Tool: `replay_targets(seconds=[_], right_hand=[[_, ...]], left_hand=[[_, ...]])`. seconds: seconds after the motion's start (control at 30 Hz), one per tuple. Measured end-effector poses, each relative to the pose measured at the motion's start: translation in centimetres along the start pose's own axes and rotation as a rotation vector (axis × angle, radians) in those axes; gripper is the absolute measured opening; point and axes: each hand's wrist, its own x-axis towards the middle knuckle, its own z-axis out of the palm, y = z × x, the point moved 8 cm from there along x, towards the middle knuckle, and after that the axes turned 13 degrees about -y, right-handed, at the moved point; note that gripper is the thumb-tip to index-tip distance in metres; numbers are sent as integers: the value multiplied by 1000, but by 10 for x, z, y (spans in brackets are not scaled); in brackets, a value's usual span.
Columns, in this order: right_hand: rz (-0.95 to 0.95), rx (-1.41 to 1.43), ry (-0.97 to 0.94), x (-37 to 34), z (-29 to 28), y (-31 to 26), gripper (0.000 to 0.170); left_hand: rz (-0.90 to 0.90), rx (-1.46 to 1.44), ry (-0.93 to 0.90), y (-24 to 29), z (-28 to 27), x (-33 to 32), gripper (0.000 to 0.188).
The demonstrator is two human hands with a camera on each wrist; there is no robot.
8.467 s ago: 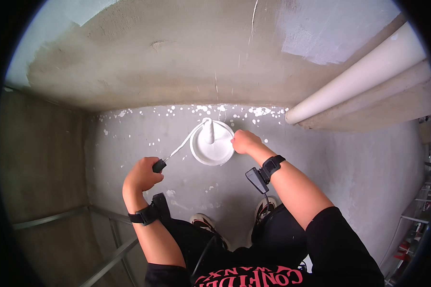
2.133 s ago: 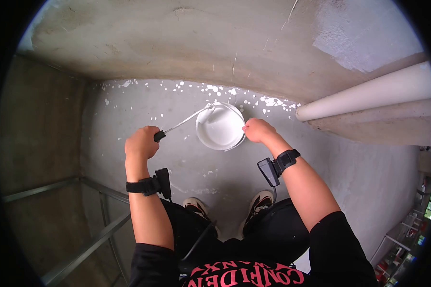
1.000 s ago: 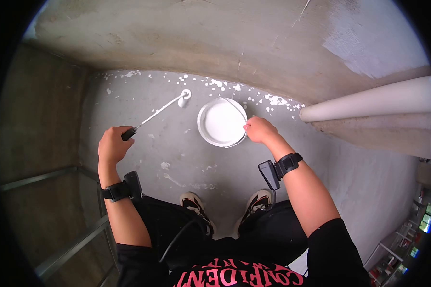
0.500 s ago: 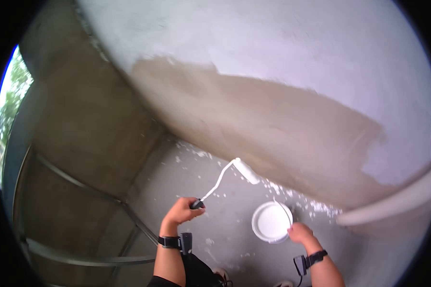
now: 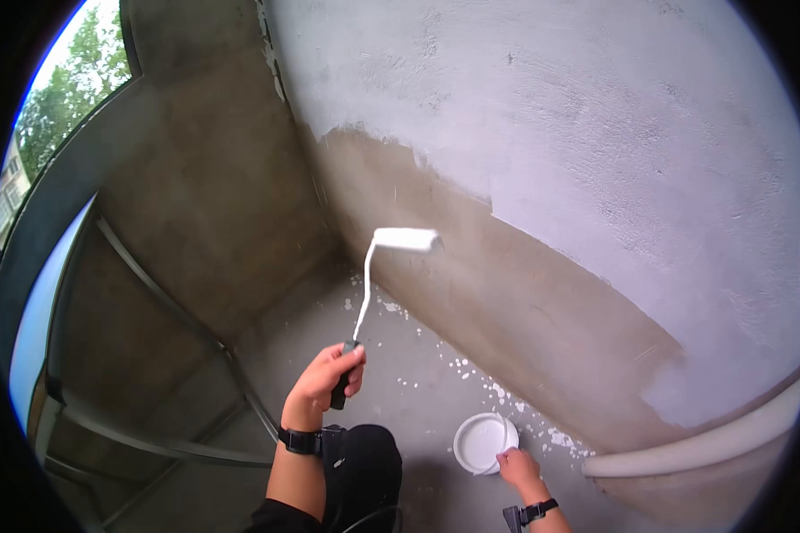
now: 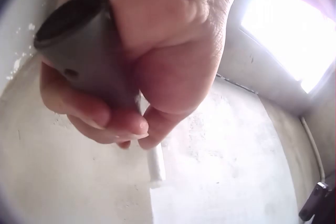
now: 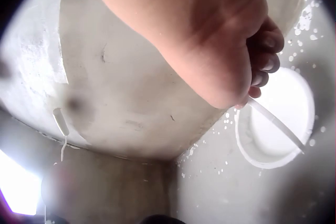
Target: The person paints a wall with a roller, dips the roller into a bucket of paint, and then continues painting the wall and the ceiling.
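Note:
My left hand [image 5: 329, 377] grips the dark handle [image 5: 339, 391] of a paint roller in the head view. Its white roller head [image 5: 407, 239] is raised in front of the wall. In the left wrist view the fingers of my left hand [image 6: 131, 61] curl round the grey handle [image 6: 84, 45]. Low in the head view, my right hand [image 5: 520, 468] pinches the handle of a white bucket [image 5: 460, 444] at its right side. The right wrist view shows my right hand [image 7: 210, 40] on the white bucket handle [image 7: 278, 125], with white paint inside the bucket [image 7: 310, 98].
The wall has a white-painted upper part [image 5: 596, 115] and a bare brown lower part [image 5: 542, 311]. A pale pipe [image 5: 684, 455] lies along its foot at the right. Metal rails [image 5: 169, 306] stand at the left, near a window. White paint spots dot the grey floor.
The roller has come out of the bucket, moved left, and risen in front of the wall. The head view has tilted up and left. My right hand stays at the bucket's handle.

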Motion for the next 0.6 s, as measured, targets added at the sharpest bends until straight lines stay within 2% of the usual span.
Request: replay_targets(seconds=[0.1, 0.17, 0.3, 0.37, 0.43, 0.47, 0.5, 0.6], right_hand=[[-40, 27, 66, -21, -23, -17, 30], [-58, 16, 120, -36, -49, -36, 30], [-142, -8, 188, -105, -108, -96, 25], [-146, -25, 210, -140, -120, -125, 23], [-277, 208, 191, -163, -120, -162, 20], [-347, 234, 253, -165, -117, -179, 17], [-319, 241, 257, -160, -108, -179, 17], [-348, -159, 394, -143, -93, -192, 15]], left_hand=[[61, -126, 22, 26, 11, 4, 31], [73, -113, 25, 36, 11, 10, 35], [124, -285, -10, 54, 22, 26, 35], [100, -368, -59, 56, 40, 29, 35], [63, -446, -103, 54, 54, 29, 35], [37, -537, -124, 49, 57, 29, 35], [15, -546, -142, 44, 60, 32, 35], [-14, -564, -169, 37, 73, 39, 37]])
